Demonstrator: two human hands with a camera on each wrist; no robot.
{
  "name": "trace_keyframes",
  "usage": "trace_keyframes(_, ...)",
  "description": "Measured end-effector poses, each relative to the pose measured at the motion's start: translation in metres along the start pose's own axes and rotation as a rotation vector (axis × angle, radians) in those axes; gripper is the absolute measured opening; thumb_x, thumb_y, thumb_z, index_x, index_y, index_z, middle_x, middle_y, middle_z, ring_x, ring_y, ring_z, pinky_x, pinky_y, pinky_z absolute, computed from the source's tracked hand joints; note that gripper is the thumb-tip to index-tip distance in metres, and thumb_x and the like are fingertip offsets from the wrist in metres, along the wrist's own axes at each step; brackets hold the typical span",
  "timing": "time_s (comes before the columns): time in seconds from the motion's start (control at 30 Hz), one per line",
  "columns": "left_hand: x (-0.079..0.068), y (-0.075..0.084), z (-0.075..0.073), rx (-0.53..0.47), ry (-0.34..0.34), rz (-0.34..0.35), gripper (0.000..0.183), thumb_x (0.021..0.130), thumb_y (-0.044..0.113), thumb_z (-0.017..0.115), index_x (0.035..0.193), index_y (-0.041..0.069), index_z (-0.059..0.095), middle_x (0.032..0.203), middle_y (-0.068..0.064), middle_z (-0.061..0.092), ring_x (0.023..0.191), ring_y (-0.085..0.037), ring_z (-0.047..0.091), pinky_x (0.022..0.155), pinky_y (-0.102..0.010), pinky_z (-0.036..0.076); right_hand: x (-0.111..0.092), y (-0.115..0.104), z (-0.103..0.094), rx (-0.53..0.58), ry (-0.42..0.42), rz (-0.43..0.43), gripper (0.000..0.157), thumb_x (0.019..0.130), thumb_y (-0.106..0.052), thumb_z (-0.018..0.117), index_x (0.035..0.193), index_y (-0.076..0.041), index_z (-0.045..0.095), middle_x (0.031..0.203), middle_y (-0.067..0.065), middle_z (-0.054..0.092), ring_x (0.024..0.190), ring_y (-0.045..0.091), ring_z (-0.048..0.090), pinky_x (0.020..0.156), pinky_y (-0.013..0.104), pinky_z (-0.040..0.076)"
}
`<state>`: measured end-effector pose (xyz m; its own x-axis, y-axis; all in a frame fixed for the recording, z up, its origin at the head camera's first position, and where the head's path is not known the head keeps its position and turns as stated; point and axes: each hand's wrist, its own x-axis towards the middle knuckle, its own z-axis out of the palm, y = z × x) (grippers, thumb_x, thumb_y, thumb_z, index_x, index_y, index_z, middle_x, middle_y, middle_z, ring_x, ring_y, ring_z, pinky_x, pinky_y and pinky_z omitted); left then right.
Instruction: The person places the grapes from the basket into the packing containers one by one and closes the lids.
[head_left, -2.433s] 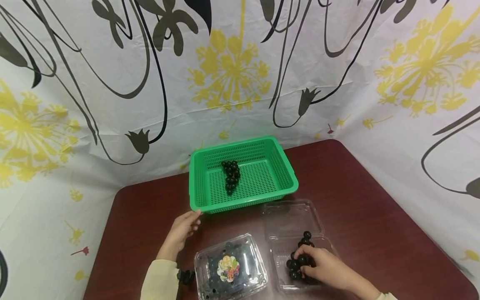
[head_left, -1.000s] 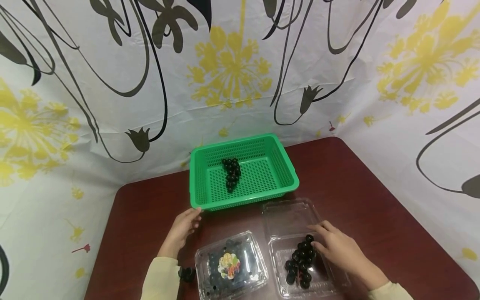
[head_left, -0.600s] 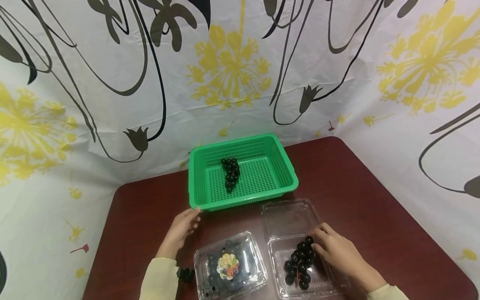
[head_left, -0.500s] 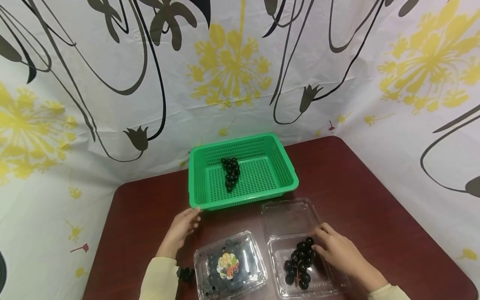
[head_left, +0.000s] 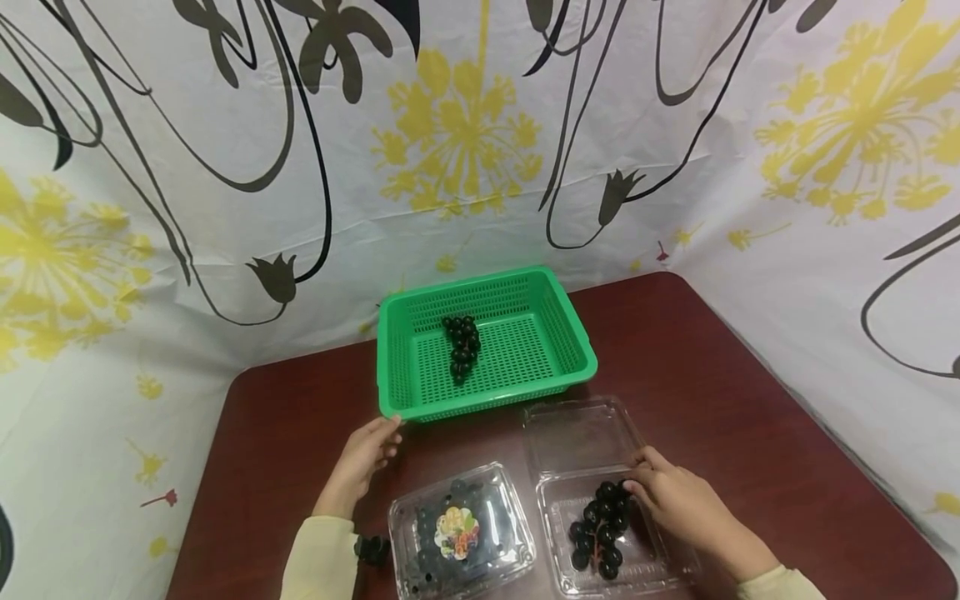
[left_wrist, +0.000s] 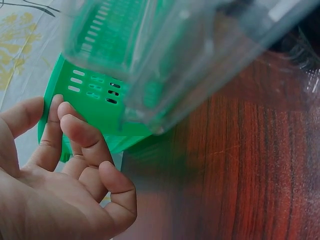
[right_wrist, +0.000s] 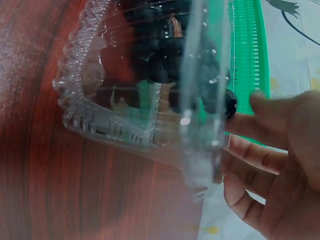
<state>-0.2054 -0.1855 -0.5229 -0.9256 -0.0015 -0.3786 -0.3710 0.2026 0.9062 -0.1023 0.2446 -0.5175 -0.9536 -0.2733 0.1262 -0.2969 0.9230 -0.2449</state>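
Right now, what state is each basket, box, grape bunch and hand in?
Green basket: upright, one bunch inside
Basket bunch: lying flat
Left clear box: closed, sticker on top
Right clear box: open, lid folded back
Box bunch: lying in the right box
Left hand: holding the basket's rim
Right hand: at the box bunch's far end

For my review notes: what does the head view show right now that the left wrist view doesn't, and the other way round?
Only the head view: the right hand at the far end of the grape bunch in the open container, and the fruit label on the closed container.

Only the left wrist view: the palm of the left hand and streaky wood grain on the table.

Both: the left hand at the rim of the green basket, clear plastic (blurred in the wrist view), the table and the printed cloth.
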Motion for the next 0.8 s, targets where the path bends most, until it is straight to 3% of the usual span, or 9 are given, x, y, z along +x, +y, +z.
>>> trace_keyframes(0.1,-0.001,0.000,0.000,0.000,0.005,0.000,0.031,0.099,0.038,0.052,0.100,0.009,0.060,0.080,0.003,0.052,0.071,-0.016,0.048,0.071,-0.033,0.038,0.001,0.000,0.002,-0.059,0.052,-0.019,0.005,0.084,-0.020,0.073,0.087,-0.016,0.071,0.100,-0.004,0.060,0.055,0.005,0.052,0.049,0.026,0.043)
trace_keyframes(0.27,-0.006,0.004,0.001,-0.006,-0.002,0.004,0.029,0.100,0.036,0.051,0.099,0.009,0.061,0.080,0.003,0.053,0.072,-0.017,0.049,0.072,-0.034,0.039,0.002,0.000,0.004,-0.118,0.124,-0.044,0.017,0.073,-0.016,0.081,0.079,-0.021,0.066,0.088,-0.010,0.057,0.047,0.000,0.040,0.043,0.022,0.034)
trace_keyframes(0.47,-0.012,0.007,0.001,-0.011,-0.011,0.011,0.028,0.100,0.035,0.052,0.098,0.008,0.061,0.079,0.003,0.053,0.072,-0.016,0.048,0.071,-0.033,0.039,0.003,0.000,0.005,-0.111,0.128,-0.042,0.023,0.071,-0.015,0.082,0.074,-0.025,0.062,0.084,-0.012,0.053,0.048,0.000,0.042,0.043,0.022,0.034)
trace_keyframes(0.57,-0.004,-0.001,0.000,-0.006,-0.001,0.014,0.034,0.098,0.040,0.054,0.100,0.007,0.060,0.079,0.003,0.053,0.071,-0.015,0.048,0.070,-0.032,0.038,0.004,0.001,0.006,-0.102,0.142,-0.054,0.022,0.071,-0.015,0.082,0.073,-0.025,0.062,0.083,-0.012,0.053,0.049,-0.001,0.043,0.042,0.022,0.034)
trace_keyframes(0.8,-0.002,-0.002,0.000,-0.015,0.005,0.014,0.038,0.096,0.043,0.055,0.101,0.006,0.060,0.079,0.004,0.053,0.071,-0.015,0.049,0.071,-0.032,0.039,0.008,0.000,0.000,-0.093,0.113,-0.049,0.020,0.073,-0.016,0.081,0.077,-0.024,0.063,0.085,-0.010,0.054,0.053,-0.002,0.047,0.044,0.021,0.036)
